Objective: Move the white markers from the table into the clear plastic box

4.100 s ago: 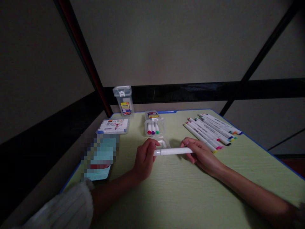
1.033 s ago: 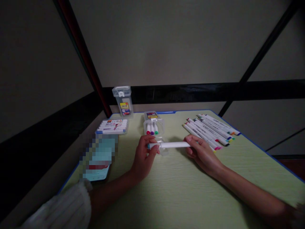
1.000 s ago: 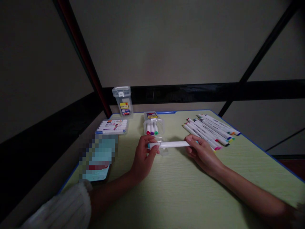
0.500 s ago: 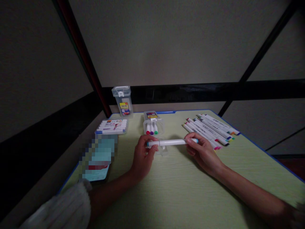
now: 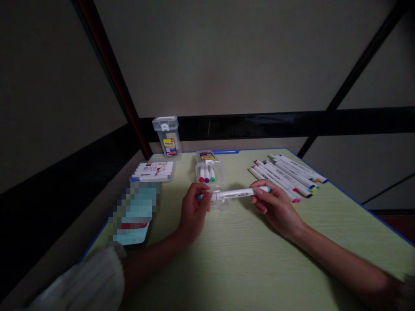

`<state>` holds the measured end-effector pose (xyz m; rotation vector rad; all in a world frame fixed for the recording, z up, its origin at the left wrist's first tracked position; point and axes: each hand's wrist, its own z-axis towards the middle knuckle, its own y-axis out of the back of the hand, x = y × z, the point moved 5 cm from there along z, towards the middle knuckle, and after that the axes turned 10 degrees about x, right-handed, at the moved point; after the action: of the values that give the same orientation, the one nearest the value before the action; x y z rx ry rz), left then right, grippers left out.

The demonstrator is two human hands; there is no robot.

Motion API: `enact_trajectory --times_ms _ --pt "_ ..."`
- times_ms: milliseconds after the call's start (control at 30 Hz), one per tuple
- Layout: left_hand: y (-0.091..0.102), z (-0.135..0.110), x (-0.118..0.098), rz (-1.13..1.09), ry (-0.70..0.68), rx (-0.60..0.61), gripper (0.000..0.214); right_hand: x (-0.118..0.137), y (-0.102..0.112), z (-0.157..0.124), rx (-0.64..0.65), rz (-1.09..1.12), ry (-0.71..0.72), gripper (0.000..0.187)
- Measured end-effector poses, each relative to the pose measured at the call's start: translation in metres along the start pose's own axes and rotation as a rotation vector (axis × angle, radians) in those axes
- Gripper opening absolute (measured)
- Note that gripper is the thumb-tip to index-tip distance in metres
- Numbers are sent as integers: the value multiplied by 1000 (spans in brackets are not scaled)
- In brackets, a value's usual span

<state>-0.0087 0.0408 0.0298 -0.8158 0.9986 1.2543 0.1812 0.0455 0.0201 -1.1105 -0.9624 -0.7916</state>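
Observation:
A white marker (image 5: 235, 194) with light-blue ends is held nearly level above the table. My left hand (image 5: 195, 211) pinches its left end between thumb and fingers. Its right end is gripped by my right hand (image 5: 275, 205), thumb on top. Dark print shows along the barrel. Just behind the marker lies an open clear plastic box (image 5: 218, 172), its lid toward me. Inside are several white markers (image 5: 207, 174) with red, purple and green ends. To the right of my right hand, a group of loose white markers (image 5: 285, 175) with coloured ends lies on the table.
A clear lidded box (image 5: 170, 140) with a yellow label stands upright at the back left. In front of it lies a flat pack of white pens (image 5: 152, 172). A light-blue case (image 5: 138, 216), partly pixelated, is at the left. The pale table (image 5: 233, 268) has a blue edge.
The marker has been rolled between my hands, so its printed side now shows. Its right end sits slightly higher than before. My left thumb has shifted up on it.

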Motion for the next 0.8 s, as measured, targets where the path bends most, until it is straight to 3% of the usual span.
enact_trajectory --times_ms 333,800 --pt "-3 -2 -2 23 53 23 27 7 -4 -2 101 48 94 15" --pt "-4 0 2 -99 48 39 21 24 5 -9 -160 -105 292 13"
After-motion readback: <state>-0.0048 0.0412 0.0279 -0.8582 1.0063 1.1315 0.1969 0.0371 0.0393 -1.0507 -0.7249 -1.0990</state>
